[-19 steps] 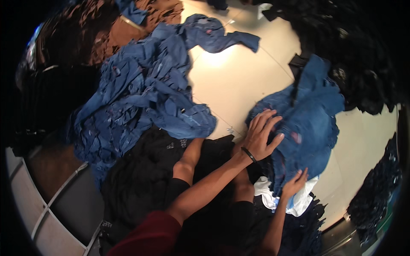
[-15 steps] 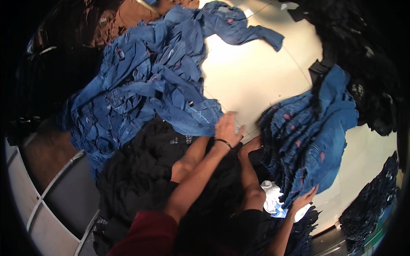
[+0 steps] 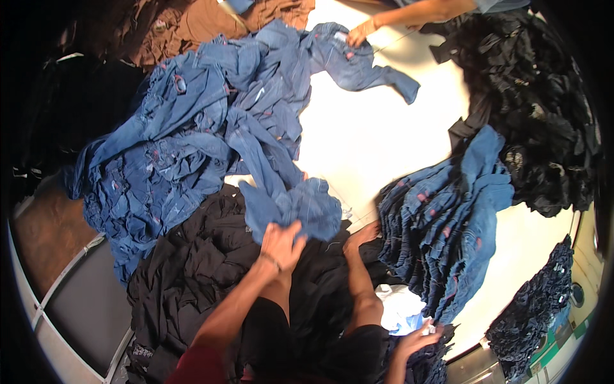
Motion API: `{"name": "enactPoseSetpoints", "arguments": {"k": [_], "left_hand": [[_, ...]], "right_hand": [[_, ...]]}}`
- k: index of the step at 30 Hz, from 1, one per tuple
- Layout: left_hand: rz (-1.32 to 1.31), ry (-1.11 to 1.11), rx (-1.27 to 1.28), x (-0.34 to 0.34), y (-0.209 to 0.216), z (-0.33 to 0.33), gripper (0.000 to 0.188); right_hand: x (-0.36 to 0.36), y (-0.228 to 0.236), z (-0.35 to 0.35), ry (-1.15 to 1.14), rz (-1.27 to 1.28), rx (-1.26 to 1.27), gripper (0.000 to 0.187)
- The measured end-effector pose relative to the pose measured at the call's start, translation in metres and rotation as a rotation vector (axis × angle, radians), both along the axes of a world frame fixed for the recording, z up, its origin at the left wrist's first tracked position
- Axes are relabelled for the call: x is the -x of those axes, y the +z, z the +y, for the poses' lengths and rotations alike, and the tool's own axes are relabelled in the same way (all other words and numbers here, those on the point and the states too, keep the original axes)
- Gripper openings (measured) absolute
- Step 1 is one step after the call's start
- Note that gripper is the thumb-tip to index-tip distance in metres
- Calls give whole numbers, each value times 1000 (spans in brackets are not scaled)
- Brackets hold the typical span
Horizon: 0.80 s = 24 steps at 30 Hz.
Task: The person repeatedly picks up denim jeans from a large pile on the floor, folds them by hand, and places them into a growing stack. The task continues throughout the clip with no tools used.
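My left hand [image 3: 281, 248] grips the near end of a blue denim garment [image 3: 300, 208], its fingers partly hidden by the cloth. This garment runs into a large loose heap of blue denim [image 3: 185, 102] at the left. Down at the lower right, my right hand [image 3: 417, 340] has its fingers apart, beside a white and blue cloth [image 3: 400, 307] and just below the near end of a layered stack of denim pieces [image 3: 448, 211]. Small pink marks show on several layers. Far off, another person's hand [image 3: 361, 32] touches the heap's far denim piece.
Black garments [image 3: 204, 237] lie around my legs; my bare foot [image 3: 363, 235] is beside the stack. A black pile [image 3: 543, 109] stands far right, a dark pile [image 3: 534, 313] near right. Brown cloth [image 3: 192, 29] lies far left. A metal frame [image 3: 70, 269] borders the left.
My left hand has come nearer and left, taking hold of the denim end and drawing it toward me. My right hand has left the stack's edge. Another person's hand has appeared at the far side.
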<state>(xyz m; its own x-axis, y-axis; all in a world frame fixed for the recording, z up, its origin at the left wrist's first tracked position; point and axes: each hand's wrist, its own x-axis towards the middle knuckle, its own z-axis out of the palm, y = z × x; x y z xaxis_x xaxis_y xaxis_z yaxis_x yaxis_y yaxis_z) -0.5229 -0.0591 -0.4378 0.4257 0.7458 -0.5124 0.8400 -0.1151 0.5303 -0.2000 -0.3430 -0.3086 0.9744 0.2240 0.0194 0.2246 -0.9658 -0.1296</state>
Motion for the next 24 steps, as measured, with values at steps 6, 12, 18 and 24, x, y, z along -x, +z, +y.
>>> {"name": "enactPoseSetpoints", "arguments": {"k": [6, 12, 18, 24], "left_hand": [[-316, -417, 227, -43, 218, -61, 36], [-642, 568, 210, -19, 177, 20, 44], [-577, 416, 636, 8, 125, 76, 53], [-147, 1171, 348, 47, 172, 69, 113]], "right_hand": [[116, 26, 149, -499, 1355, -568, 58], [97, 66, 199, 683, 1305, -409, 52], [135, 90, 174, 1267, 1142, -461, 60], [87, 80, 160, 1098, 1042, -408, 49]]}}
